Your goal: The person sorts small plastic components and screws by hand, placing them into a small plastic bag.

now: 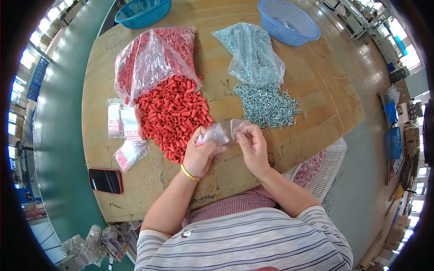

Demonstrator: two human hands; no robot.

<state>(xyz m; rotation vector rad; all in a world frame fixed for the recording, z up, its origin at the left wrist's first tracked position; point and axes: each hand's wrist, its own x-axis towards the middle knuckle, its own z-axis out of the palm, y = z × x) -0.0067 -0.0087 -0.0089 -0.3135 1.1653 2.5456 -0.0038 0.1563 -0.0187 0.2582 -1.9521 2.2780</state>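
My left hand is closed around several small clear plastic bags, bunched at the thumb. My right hand pinches a clear plastic bag just beside them; whether it is apart from the left hand's bunch I cannot tell, as the plastic is blurred. Behind my left hand spreads a heap of red hollow, tapered plastic pieces, spilling from a large clear bag. Beyond my right hand, a pile of small silvery screws lies at the mouth of another clear bag.
Small clear bags with red print lie left of the red heap, above a red-edged phone. A teal basket and a blue basket stand at the table's far side. A white crate with filled packets sits below the right edge.
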